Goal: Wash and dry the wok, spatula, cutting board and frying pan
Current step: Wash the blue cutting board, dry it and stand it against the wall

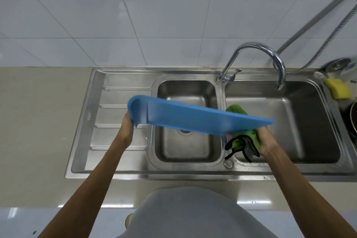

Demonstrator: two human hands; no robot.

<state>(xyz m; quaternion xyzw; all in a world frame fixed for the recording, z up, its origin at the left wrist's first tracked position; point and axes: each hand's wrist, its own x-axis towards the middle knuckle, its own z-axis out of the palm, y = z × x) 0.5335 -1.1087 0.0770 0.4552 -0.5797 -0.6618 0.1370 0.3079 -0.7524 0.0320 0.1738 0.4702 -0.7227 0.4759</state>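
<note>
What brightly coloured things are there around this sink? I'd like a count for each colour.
Blue: 1, the cutting board
Green: 1, the cloth, which has dark trim
Yellow: 1, the sponge
Total: 3

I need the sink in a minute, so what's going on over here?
A person holds a blue cutting board over the double sink. The left hand grips its left end, and the right hand holds a green cloth at its right end, apparently wiping it. No water shows at the faucet. A yellow sponge lies on the sink's right rim.
</note>
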